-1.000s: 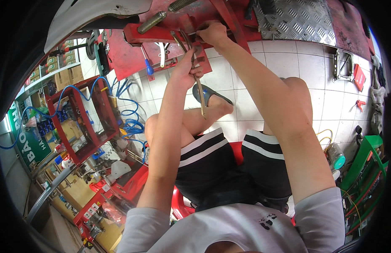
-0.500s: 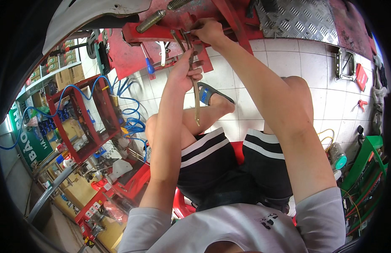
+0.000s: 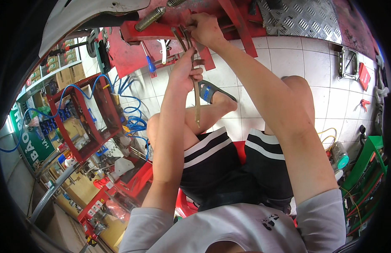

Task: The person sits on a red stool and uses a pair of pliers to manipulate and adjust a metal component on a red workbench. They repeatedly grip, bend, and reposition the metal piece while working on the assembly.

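My left hand (image 3: 188, 71) is closed on a long, narrow brass-coloured metal tool (image 3: 197, 107), whose upper arms reach up to the red steel frame (image 3: 130, 31). My right hand (image 3: 206, 29) is curled just above and right of the tool's top, against the frame; what its fingers grip is hidden. Two threaded springs or bolts (image 3: 150, 19) sit on the frame to the left. Below them are a blue-handled screwdriver (image 3: 151, 65) and a white bracket (image 3: 163, 55).
A red rack (image 3: 81, 109) and coiled blue hose (image 3: 134, 124) stand left. A treadplate (image 3: 298, 21) lies at top right. Below it are a metal stand (image 3: 347, 63), red case (image 3: 364, 76), red pliers-like tool (image 3: 365, 103) and green rack (image 3: 366, 156). My sandalled foot (image 3: 214, 95) rests on the tiles.
My right hand has shifted slightly up and left and turned. The lower end of the long tool has swung left and a little down, still in my left hand.
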Action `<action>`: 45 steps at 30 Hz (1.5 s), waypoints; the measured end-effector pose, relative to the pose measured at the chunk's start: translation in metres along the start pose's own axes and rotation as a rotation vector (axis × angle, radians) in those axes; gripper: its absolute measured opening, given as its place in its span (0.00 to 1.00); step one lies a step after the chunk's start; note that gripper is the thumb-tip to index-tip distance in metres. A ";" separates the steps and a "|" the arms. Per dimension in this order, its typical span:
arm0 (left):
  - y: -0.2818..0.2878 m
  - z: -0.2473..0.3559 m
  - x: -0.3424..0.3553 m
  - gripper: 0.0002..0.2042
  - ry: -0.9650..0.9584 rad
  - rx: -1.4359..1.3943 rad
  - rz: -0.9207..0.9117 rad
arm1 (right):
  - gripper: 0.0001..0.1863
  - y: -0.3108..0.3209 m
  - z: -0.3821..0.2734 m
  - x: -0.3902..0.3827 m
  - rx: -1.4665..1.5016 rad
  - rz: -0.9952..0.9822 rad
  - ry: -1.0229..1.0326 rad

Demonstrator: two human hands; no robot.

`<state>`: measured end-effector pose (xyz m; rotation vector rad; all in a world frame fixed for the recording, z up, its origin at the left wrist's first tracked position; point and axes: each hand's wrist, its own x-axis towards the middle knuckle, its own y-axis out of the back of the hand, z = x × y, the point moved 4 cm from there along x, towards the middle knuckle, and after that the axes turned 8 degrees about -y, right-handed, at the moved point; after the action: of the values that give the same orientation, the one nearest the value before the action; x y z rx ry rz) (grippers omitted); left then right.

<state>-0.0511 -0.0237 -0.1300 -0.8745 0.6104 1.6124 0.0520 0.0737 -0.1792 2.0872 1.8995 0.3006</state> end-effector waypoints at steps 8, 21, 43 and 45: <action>-0.006 0.002 -0.002 0.08 -0.108 0.177 0.094 | 0.10 -0.005 0.009 0.001 0.122 -0.027 -0.151; -0.005 0.021 0.017 0.17 -0.262 0.266 0.050 | 0.11 -0.002 -0.004 -0.010 0.193 -0.095 -0.155; 0.039 0.078 0.050 0.19 -0.614 1.164 -0.110 | 0.16 -0.011 0.013 -0.016 0.446 -0.409 -0.416; 0.047 0.075 0.063 0.17 -0.667 1.247 -0.088 | 0.14 -0.011 0.013 -0.019 0.520 -0.442 -0.473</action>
<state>-0.1175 0.0615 -0.1393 0.5292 0.8766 1.0125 0.0441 0.0544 -0.1945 1.7014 2.1895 -0.7870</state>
